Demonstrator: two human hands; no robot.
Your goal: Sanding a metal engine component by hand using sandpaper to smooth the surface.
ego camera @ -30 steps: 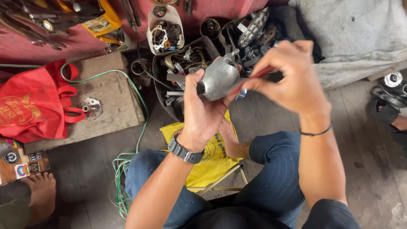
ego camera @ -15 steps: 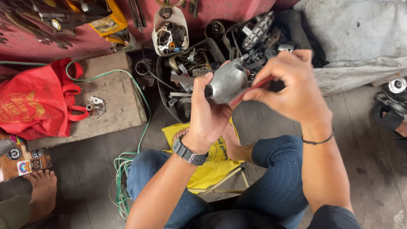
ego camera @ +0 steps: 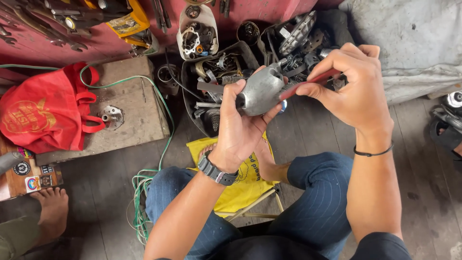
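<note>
1. Worn grey floorboards (ego camera: 423,192) fill the lower frame, with a red wall panel of hanging tools across the top.
2. Centre frame, the left hand (ego camera: 240,127) is clenched around a rounded grey metal casing (ego camera: 260,89), thumb on its near side, fingers wrapped behind it.
3. Right of centre, the right hand (ego camera: 358,89) pinches a red-handled tool (ego camera: 308,83) between thumb and fingers; the tool's tip meets the casing's right side.
4. Just behind the casing, upper centre, a dark tray (ego camera: 190,103) is crammed with metal parts.
5. A white container (ego camera: 198,29) of small parts stands above the tray.
6. At left, a red cloth bag (ego camera: 43,113) lies against a wooden block (ego camera: 130,103), and a green cable (ego camera: 166,130) trails down beside the block.
7. Under the knees, lower centre, a yellow bag (ego camera: 243,185) lies on the floor.
8. Another person's bare foot (ego camera: 50,209) shows at lower left.
</note>
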